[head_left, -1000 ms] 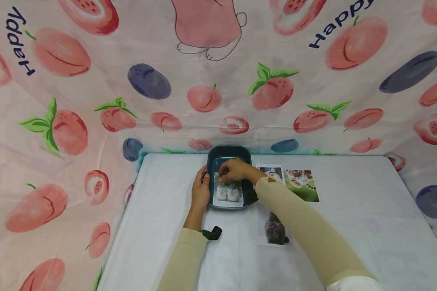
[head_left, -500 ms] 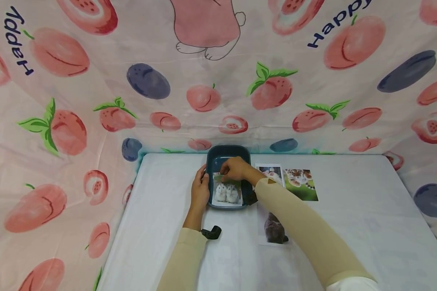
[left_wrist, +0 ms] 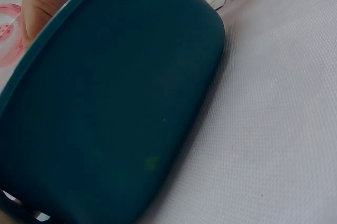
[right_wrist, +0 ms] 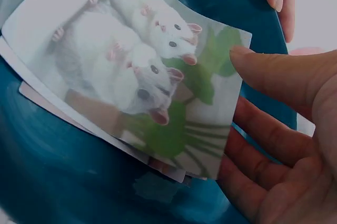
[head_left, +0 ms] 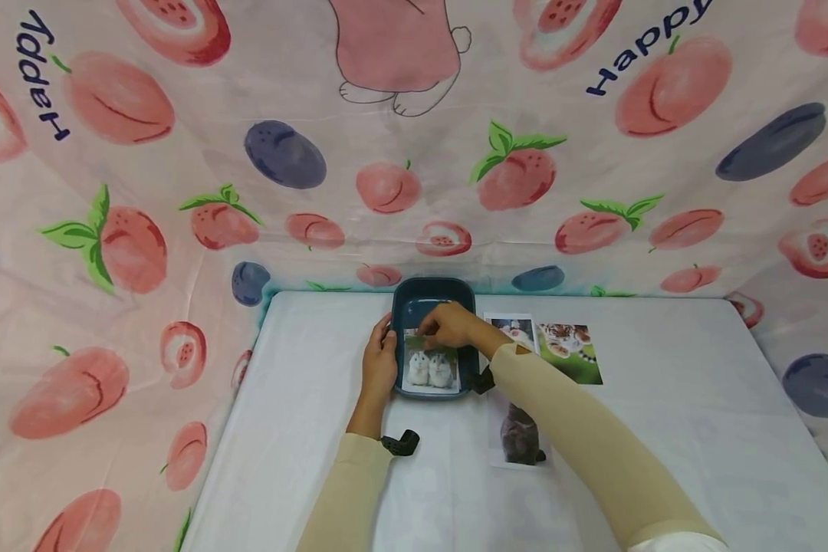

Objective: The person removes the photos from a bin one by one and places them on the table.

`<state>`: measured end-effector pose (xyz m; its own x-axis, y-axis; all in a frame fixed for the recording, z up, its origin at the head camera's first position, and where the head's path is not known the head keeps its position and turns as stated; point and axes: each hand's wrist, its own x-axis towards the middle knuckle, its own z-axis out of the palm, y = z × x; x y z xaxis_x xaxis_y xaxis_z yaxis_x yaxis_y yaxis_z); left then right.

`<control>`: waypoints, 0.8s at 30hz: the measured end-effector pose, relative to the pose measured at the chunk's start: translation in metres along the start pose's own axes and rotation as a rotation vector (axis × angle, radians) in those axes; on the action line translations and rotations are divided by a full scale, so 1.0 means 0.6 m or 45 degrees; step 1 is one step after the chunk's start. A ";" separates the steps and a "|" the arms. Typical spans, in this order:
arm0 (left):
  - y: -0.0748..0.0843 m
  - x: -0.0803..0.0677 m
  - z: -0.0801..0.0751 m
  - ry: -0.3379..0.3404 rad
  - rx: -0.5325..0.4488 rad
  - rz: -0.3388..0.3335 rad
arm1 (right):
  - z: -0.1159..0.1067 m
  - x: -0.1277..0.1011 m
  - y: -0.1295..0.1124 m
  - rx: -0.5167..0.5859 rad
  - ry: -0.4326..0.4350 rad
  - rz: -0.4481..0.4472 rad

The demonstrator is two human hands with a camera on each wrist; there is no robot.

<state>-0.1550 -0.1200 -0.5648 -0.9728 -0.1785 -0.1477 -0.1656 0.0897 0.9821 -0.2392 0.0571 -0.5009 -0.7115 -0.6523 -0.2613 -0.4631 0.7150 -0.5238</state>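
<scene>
Right hand [head_left: 451, 326] pinching a glossy white-mice photo [head_left: 431, 367] atop others inside the dark teal plastic tray [head_left: 432, 295], left hand [head_left: 381, 360] gripping its rim; three animal photos [head_left: 566, 349] remain on the white table [head_left: 662, 399].

Photo [head_left: 431, 368] in tray [head_left: 433, 295], three photos [head_left: 545, 360] right of tray

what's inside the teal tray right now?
The teal tray holds a photo of two white mice, its far edge pinched by the right hand. Edges of more cards peek out beneath; their pictures are covered.
</scene>
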 end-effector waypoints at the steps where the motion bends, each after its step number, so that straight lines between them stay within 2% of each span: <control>1: -0.001 0.001 0.000 -0.002 0.000 0.003 | 0.001 -0.001 0.001 0.004 0.005 -0.014; 9: -0.002 0.003 0.001 0.007 -0.006 -0.003 | -0.001 -0.008 0.001 0.098 -0.030 -0.067; 15: -0.003 0.003 0.000 0.004 -0.014 -0.007 | 0.000 -0.010 0.003 0.088 -0.048 -0.057; 24: -0.004 0.004 0.000 -0.004 -0.025 0.003 | -0.007 -0.021 0.006 0.058 0.044 -0.067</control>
<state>-0.1571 -0.1206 -0.5678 -0.9737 -0.1750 -0.1458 -0.1602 0.0711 0.9845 -0.2341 0.0693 -0.4960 -0.7052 -0.6788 -0.2046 -0.4761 0.6673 -0.5728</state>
